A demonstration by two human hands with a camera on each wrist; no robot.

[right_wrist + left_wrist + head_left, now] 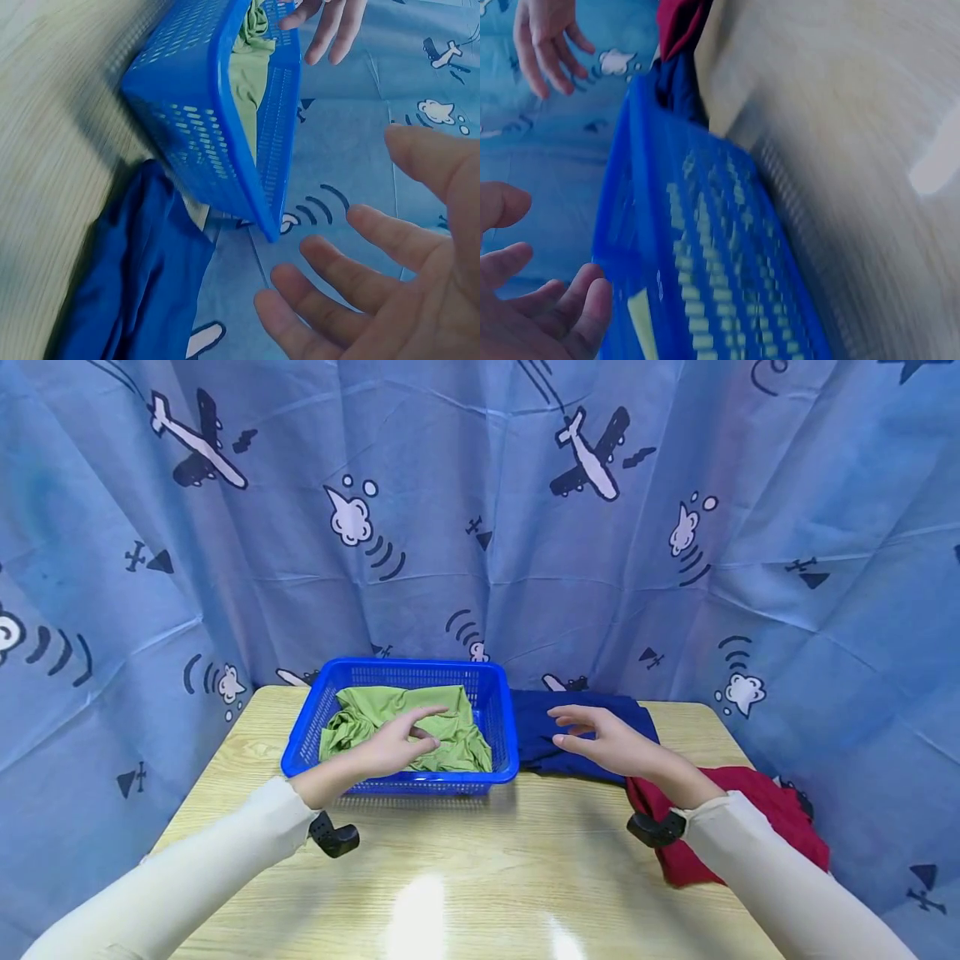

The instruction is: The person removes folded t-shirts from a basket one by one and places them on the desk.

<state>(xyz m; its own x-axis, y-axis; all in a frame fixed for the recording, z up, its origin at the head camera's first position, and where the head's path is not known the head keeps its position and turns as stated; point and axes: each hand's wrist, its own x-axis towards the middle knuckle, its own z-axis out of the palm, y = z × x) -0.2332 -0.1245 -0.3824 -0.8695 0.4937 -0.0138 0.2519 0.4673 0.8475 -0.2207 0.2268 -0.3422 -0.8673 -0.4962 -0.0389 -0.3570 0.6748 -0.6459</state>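
Hovering above the basket (512, 739), the left hand (393, 747) has its fingers (506, 264) parted and slightly bent, with nothing in them. The right hand (607, 743) hangs near the navy cloth (536, 735), its fingers likewise spread and without a hold on anything. The green cloth (459, 745) lies inside the basket, below the left hand and apart from it; the basket stands toward the far side of the worktop (495, 860).

The green cloth should be light, limp and hard to damage. A pinch on one raised fold would probably lift it but let the rest trail; gripping two well-separated edges should keep it flatter. The basket looks like plastic, likely light and fairly stiff, perhaps a little slick, so the lip at its two short ends seems the surest hold.

The green cloth is plain and yellowish, smoother toward the back, bunched at the left and wrinkled along the front. The basket is bright blue and rectangular, with rounded corners, slotted walls and a solid rim.
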